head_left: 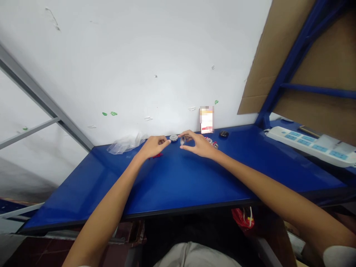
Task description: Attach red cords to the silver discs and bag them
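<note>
My right hand (198, 144) grips a small round metallic piece (183, 141) on edge between its thumb and fingers. To the left, my left hand (154, 145) has curled fingers and its thumb stretched out, with a small gap between thumb and forefinger. Close to that thumb tip is a grey round disc (174, 138) with a central hub; whether they touch is unclear. Some small red pieces (156, 155) lie under my left hand. Behind my right hand, red-and-white round parts (211, 142) are partly hidden.
A clear plastic bag (126, 144) lies on the blue table (178, 181) at the left. A lit phone (206, 120) leans against the wall, near a small black object (224, 134). At the right are a white power strip (311, 145) and a blue metal frame (286, 70).
</note>
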A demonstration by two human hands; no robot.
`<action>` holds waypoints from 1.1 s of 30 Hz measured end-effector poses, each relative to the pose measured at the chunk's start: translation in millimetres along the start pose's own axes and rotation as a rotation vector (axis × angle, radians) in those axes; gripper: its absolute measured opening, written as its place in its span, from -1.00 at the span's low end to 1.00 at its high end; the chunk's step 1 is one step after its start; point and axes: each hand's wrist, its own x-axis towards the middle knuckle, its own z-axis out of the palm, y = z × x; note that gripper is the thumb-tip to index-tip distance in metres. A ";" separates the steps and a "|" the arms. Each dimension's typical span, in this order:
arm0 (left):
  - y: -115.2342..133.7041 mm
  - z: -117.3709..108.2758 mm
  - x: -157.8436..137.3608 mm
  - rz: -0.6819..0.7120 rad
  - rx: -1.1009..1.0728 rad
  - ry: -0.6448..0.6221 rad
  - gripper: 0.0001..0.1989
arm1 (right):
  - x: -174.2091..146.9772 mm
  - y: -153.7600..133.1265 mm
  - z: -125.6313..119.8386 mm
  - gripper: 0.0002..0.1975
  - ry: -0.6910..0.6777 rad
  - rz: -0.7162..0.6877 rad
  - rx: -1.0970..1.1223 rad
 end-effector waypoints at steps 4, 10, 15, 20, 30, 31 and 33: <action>16.1 28.9 0.1 0.008 -0.539 -0.150 -0.56 | 0.5 -6.9 4.7 -0.49 0.013 -0.028 0.067; 14.3 45.6 4.8 -0.153 -0.791 -0.017 -0.66 | -1.0 5.9 5.4 -0.36 -0.015 -0.023 -0.048; -6.1 41.0 16.1 -0.421 -0.672 0.131 -0.75 | 1.6 13.5 -29.1 -0.58 -0.024 0.039 -0.390; -19.1 38.6 44.0 -0.532 -0.538 0.225 -0.75 | 5.3 23.2 -65.7 -0.80 -0.059 0.084 -0.555; -31.8 36.6 70.6 -0.475 -0.143 0.117 -0.66 | 7.2 11.1 -65.1 -0.70 -0.021 0.071 -0.596; -30.4 34.8 67.1 -0.446 -0.112 0.117 -0.65 | 7.4 9.6 -65.0 -0.70 -0.015 0.068 -0.600; -26.9 31.9 59.3 -0.381 -0.015 0.161 -0.66 | 7.9 9.0 -65.6 -0.71 -0.009 0.066 -0.606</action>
